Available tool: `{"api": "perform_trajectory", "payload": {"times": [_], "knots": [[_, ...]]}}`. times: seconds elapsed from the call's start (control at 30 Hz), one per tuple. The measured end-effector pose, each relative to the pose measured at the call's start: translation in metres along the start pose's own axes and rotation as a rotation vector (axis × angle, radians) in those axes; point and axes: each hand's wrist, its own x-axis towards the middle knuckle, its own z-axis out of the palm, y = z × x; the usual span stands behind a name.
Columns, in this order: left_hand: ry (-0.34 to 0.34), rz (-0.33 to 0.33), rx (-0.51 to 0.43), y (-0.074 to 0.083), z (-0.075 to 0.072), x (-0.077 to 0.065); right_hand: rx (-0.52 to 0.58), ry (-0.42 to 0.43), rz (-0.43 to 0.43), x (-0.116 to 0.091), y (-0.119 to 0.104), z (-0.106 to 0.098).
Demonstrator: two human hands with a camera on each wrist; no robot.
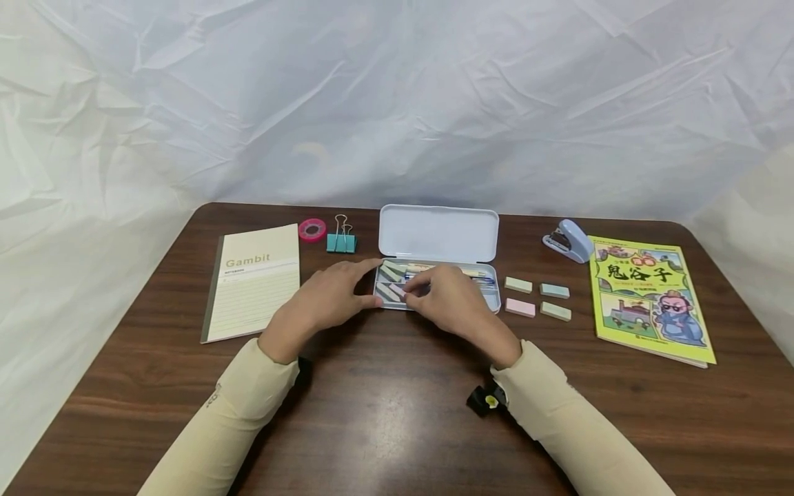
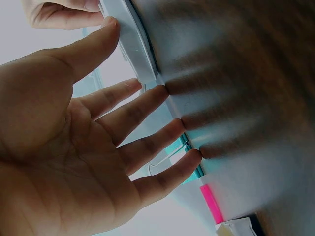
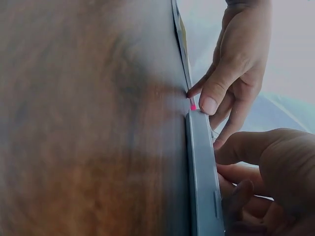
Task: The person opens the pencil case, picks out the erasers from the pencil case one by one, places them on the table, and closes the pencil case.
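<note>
An open pencil case [image 1: 437, 234], pale blue-white, lies on the table with its lid tipped back. Several erasers [image 1: 389, 293] lie slanted in its left part, and pens [image 1: 485, 278] lie along its back. With thumb and forefinger at the case's left end, my left hand [image 1: 331, 295] steadies it, fingers spread and nearly straight; the left wrist view shows the left palm [image 2: 74, 162] holding nothing. My right hand [image 1: 455, 301] reaches over the case, its curled thumb and forefinger pinching a pinkish eraser [image 1: 398, 290] inside. In the right wrist view the case's front wall [image 3: 203, 167] partly hides these fingertips.
Right of the case lie several pastel erasers [image 1: 520, 307]. Beyond them are a light blue stapler [image 1: 568, 241] and a yellow comic book [image 1: 648, 300]. A notebook [image 1: 254, 282], a pink tape roll [image 1: 312, 230] and a teal binder clip [image 1: 341, 242] lie to the left.
</note>
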Motion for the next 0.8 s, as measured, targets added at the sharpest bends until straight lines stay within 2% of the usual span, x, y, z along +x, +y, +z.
{"api": "perform_trajectory", "payload": {"times": [0.07, 0.17, 0.27, 0.4, 0.47, 0.57, 0.8], "knots": [[0.010, 0.004, 0.003, -0.005, 0.004, 0.003, 0.006, 0.008, -0.010, -0.001, -0.001, 0.000], [-0.001, -0.006, -0.006, 0.001, -0.001, -0.001, 0.033, 0.031, -0.038, -0.005, -0.004, -0.005], [-0.023, -0.018, -0.026, 0.013, -0.012, -0.009, 0.086, 0.036, -0.059, -0.015, -0.016, -0.019], [-0.020, -0.012, -0.007, 0.007, -0.006, -0.004, 0.158, 0.034, -0.082, -0.028, -0.019, -0.036], [-0.008, -0.004, 0.012, 0.000, 0.001, 0.000, 0.181, 0.029, -0.087, -0.034, -0.015, -0.042], [-0.003, -0.001, 0.012, -0.001, 0.001, 0.001, 0.202, 0.013, -0.069, -0.045, -0.009, -0.055], [-0.026, -0.019, -0.017, 0.019, -0.017, -0.016, 0.169, 0.045, -0.040, -0.073, 0.019, -0.082]]}}
